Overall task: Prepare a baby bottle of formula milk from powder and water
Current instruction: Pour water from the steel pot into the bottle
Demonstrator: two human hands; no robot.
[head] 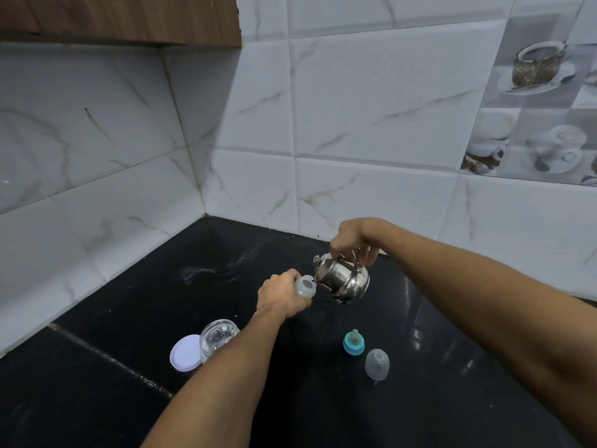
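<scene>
From my remote seat I see 2 bare forearms reaching in from the lower edge and the right, meeting over the black stone counter [129, 399]. Nearest on it, a clear dome cap [377, 364] lies just beside a teal-ringed teat [354, 342] that stands upright. To the left an open clear jar [218, 337] sits partly behind the left forearm, with its white lid [185, 352] just beside it.

Farther in, the left hand [282, 294] has its fingers curled round the baby bottle [305, 287], whose open mouth faces up. The right hand [353, 236], wrist bent downward, grips the wire handle of a small steel kettle [342, 279] with thumb and curled fingers. The kettle tilts left, with its spout at the bottle's mouth. I cannot tell whether water is running.

Beyond, white marbled wall tiles [371, 101] meet in a corner. A printed cup panel [542, 101] shows at right, and a wooden cabinet [122, 17] hangs top left.
</scene>
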